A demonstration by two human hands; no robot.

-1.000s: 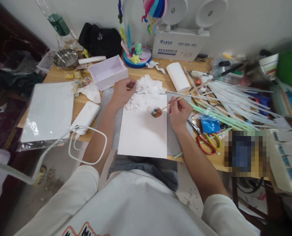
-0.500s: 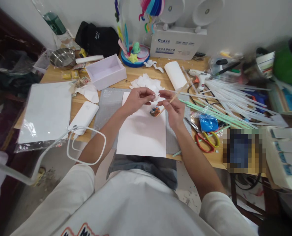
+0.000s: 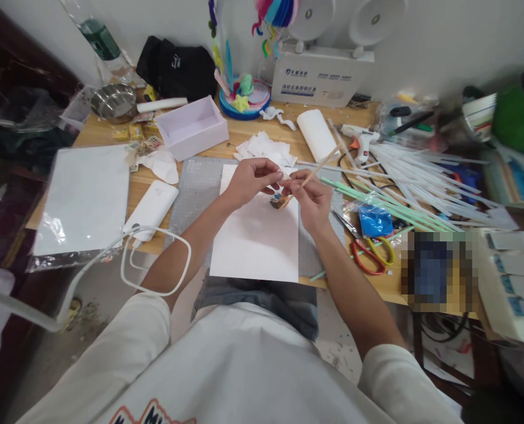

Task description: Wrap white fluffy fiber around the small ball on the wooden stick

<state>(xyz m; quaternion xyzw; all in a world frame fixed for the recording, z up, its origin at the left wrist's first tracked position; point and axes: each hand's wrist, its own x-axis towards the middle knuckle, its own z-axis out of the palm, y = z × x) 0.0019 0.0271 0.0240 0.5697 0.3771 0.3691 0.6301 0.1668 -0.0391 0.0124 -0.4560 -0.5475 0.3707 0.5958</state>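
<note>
My left hand (image 3: 256,181) pinches a small whitish piece (image 3: 285,175) between thumb and fingertips, above a white sheet (image 3: 253,247). Close on its right, my right hand (image 3: 310,197) is closed round a thin wooden stick (image 3: 319,167), its fingertips at the same whitish piece. The stick slants from upper right to lower left. At its lower end, just under the hands, is a small orange, blue and dark item (image 3: 279,201); whether it is fixed to the stick I cannot tell. Torn white tissue (image 3: 264,148) lies behind the hands.
A grey cutting mat (image 3: 191,194) lies under the sheet. To the right are scissors (image 3: 368,256), a glue gun (image 3: 363,141) and many translucent sticks (image 3: 425,176). To the left are a white power bank (image 3: 151,209) and a lilac box (image 3: 193,129). A tissue roll (image 3: 316,135) lies behind.
My right hand's fingers have closed in toward my left fingertips and now meet at the whitish piece. The stick has tilted slightly. The view has shifted a little.
</note>
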